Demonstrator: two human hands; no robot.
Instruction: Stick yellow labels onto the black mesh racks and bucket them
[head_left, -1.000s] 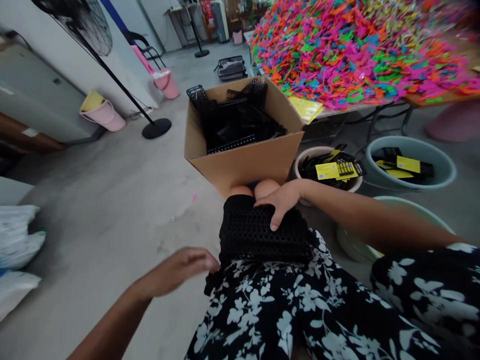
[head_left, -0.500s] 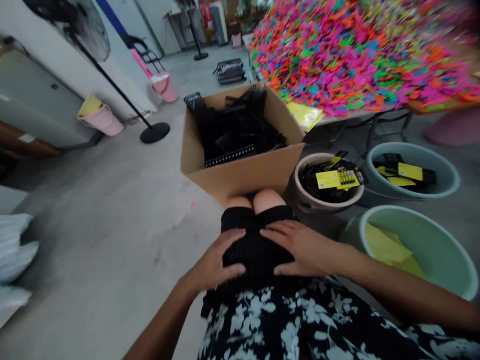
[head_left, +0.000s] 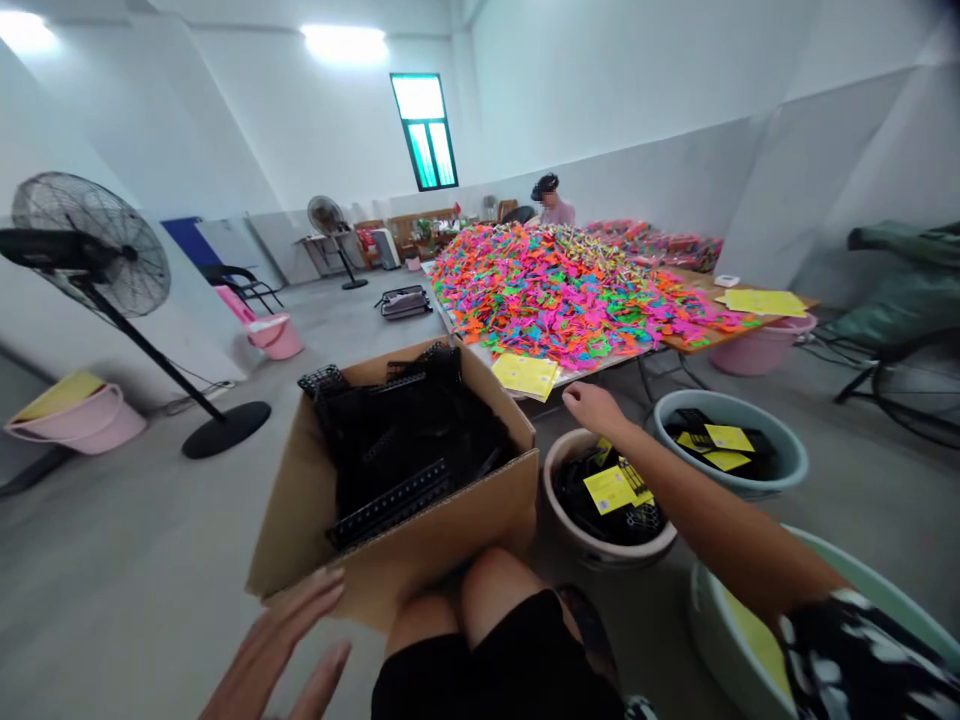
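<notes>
Close to the front left corner of a cardboard box (head_left: 285, 520), my left hand (head_left: 262, 650) is open, its thumb apart from the fingers. The box holds a heap of black perforated plastic pieces (head_left: 412, 430). My right hand (head_left: 592, 408) is stretched forward above a beige tub (head_left: 555, 500), its fingers curled in with nothing visible in them. Just beyond it, to its left, a stack of yellow cards (head_left: 525, 374) lies on the table corner. More black pieces with yellow cards (head_left: 609, 490) fill the beige tub.
Colourful small plastic pieces (head_left: 540, 290) are heaped on the table, with a person (head_left: 556, 205) behind it. A blue tub (head_left: 795, 460) and a green tub (head_left: 709, 610) stand at the right. A standing fan (head_left: 97, 240) and pink buckets (head_left: 276, 338) are at the left.
Both hands have left my lap. My right hand has reached forward toward the yellow cards and curled; my left has moved left beside the box. The view has tilted up.
</notes>
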